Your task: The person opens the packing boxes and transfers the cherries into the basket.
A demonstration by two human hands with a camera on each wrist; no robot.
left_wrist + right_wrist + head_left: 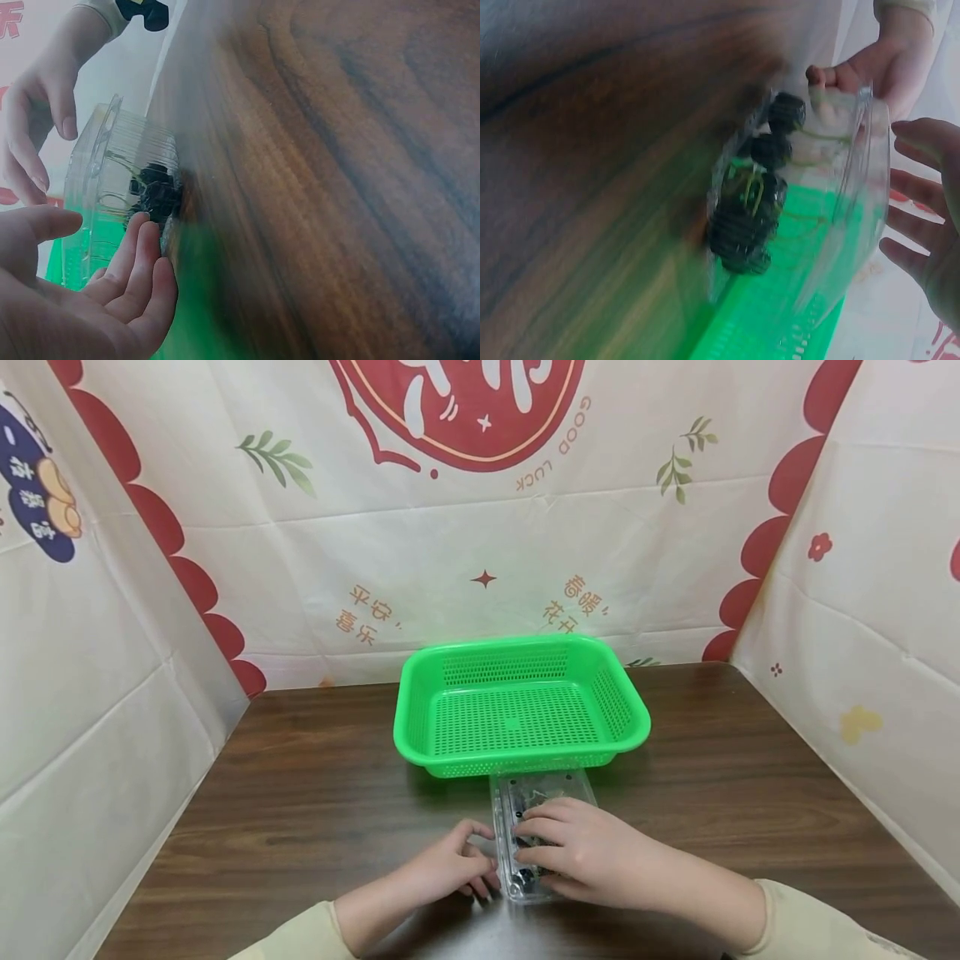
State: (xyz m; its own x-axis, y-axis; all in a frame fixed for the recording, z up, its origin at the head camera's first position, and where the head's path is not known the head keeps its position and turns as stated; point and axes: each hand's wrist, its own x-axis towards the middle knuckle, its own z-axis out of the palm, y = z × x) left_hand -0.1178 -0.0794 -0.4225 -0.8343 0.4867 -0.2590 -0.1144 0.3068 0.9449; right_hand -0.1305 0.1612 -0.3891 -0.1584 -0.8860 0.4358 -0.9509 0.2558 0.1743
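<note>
At the near side of the brown wood-grain table, a clear plastic clamshell box is set between the hands, its far end close to the green perforated basket; whether the two touch cannot be told. Dark green-stemmed fruits, apparently cherries, are contained in it, beneath a lid that seems closed.

On the box's left, the left hand is held palm inward, fingers loosely extended and parted, nothing pinched. Over the lid, the right hand is held with fingers spread and slightly bent; nothing is seen gripped, and firm contact cannot be confirmed for either hand.

If the lid were tugged while the base was left unbraced, the light box could be dragged or tipped. By a sudden release of the catch, cherries could be jolted out onto the table. Stems could be snagged by the lid's edge, and the thin plastic could be dented by hard pressure from above. By a push farther away, the basket could be nudged.
</note>
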